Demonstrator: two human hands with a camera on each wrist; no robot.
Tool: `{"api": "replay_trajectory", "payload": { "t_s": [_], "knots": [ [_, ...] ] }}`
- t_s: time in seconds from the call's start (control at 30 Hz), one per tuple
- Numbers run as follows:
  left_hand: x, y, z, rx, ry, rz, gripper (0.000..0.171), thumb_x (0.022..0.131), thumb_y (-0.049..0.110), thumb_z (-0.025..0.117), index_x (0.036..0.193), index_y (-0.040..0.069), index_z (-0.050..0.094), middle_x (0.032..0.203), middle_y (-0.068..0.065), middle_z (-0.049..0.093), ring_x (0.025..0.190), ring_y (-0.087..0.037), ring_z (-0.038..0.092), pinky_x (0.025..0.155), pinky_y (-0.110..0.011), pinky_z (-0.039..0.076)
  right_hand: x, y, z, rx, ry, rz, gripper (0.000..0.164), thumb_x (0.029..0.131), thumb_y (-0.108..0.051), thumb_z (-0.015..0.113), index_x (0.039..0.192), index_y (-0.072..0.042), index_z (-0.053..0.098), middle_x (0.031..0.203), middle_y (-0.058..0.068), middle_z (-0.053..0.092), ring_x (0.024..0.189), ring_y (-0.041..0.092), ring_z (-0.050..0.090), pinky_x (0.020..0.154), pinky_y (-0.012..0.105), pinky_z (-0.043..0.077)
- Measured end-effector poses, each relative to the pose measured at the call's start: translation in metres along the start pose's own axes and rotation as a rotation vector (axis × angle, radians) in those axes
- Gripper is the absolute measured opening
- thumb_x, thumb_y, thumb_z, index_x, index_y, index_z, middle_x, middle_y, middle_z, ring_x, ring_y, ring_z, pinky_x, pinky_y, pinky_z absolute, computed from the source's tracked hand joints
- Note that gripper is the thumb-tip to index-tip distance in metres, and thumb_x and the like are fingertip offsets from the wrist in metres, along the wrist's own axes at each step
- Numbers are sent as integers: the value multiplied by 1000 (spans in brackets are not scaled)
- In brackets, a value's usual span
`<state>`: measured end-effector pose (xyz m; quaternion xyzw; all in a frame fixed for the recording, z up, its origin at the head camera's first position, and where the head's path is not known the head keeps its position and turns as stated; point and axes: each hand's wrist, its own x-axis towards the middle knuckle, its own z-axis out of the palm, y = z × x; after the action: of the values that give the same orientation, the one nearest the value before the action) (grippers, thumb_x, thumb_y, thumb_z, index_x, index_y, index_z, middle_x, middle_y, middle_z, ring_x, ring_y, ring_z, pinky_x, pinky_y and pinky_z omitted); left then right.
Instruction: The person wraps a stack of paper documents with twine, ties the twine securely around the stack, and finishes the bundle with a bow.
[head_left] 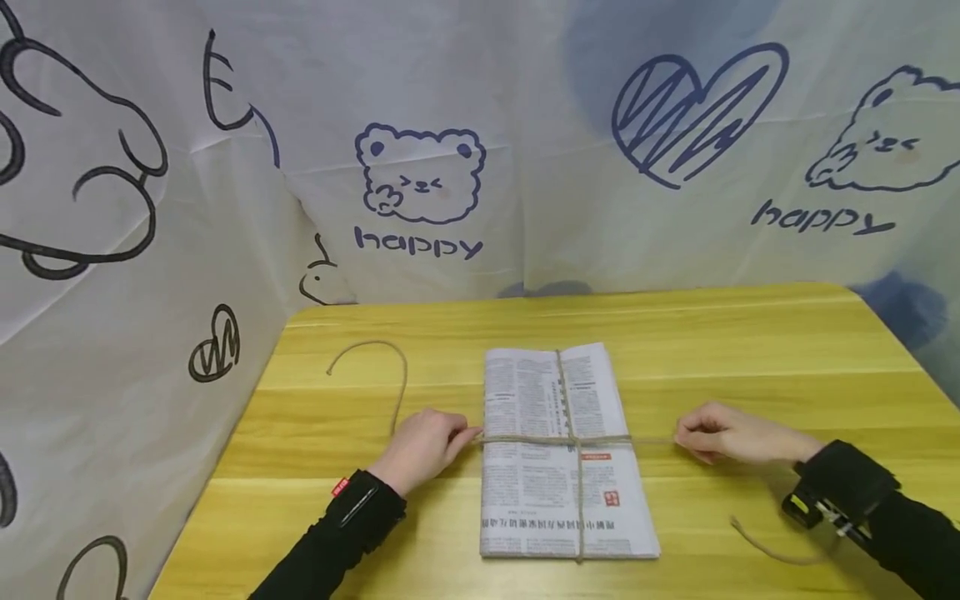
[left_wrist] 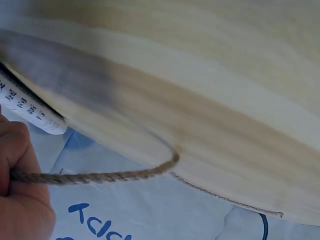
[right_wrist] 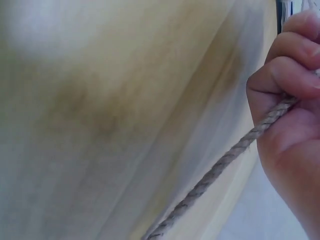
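A flat stack of folded newspapers [head_left: 525, 500] lies on the table, with twine [head_left: 579, 500] running lengthwise and crosswise over it and crossing right of its middle. At the stack's left edge my left hand [head_left: 426, 446] grips one end of the twine; its loose tail [head_left: 403, 383] curves away behind the hand. To the right, apart from the stack, my right hand [head_left: 738, 433] holds the other end with curled fingers. Between that hand and the stack the twine looks straight. In the right wrist view a length of twine [right_wrist: 210, 175] leaves the curled fingers.
The yellow wood-grain table [head_left: 375, 533] is bordered at the back and left by a white cloth [head_left: 555, 225] printed with bears, hearts and lettering. The right tail of the twine [head_left: 772, 552] lies on the table near the right wrist.
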<state>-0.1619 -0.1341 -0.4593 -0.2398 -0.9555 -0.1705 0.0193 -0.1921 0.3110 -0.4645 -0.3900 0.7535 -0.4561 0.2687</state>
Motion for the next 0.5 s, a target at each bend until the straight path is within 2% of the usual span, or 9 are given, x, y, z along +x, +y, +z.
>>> {"api": "replay_trajectory", "payload": {
  "t_s": [0.13,0.2,0.37,0.43,0.5],
  "knots": [
    [0,-3,2,6,10,5,35,100,29,64,68,16,62,56,10,45,49,-2,38,51,-18,31,-2,1,-1,-23,-2,33,32,107,-4,44,76,-5,54,61,16,42,51,0,34,49,24,35],
    [0,-4,2,2,10,5,36,100,29,64,67,16,61,55,10,43,49,-1,37,50,-18,29,-2,3,-2,-17,-6,48,32,107,-5,44,76,-4,54,61,17,42,52,-1,34,49,25,35],
    [-2,-8,1,-11,17,12,38,99,29,66,65,16,58,55,11,40,48,0,36,49,-17,27,-3,5,-4,21,-17,44,32,107,-4,43,76,-1,52,61,18,41,48,14,33,48,28,33],
    [-3,-10,0,-23,13,7,38,99,28,66,64,16,57,55,11,38,48,0,35,49,-16,27,-4,5,-5,15,-6,47,32,107,-4,43,76,-2,51,60,18,40,48,16,33,48,29,33],
    [-3,-10,-1,-40,2,-8,38,100,28,65,64,17,56,55,11,37,48,0,35,49,-17,27,-4,5,-5,-10,12,61,33,107,-6,44,75,-3,52,59,17,40,48,10,33,49,27,34]
  ]
}}
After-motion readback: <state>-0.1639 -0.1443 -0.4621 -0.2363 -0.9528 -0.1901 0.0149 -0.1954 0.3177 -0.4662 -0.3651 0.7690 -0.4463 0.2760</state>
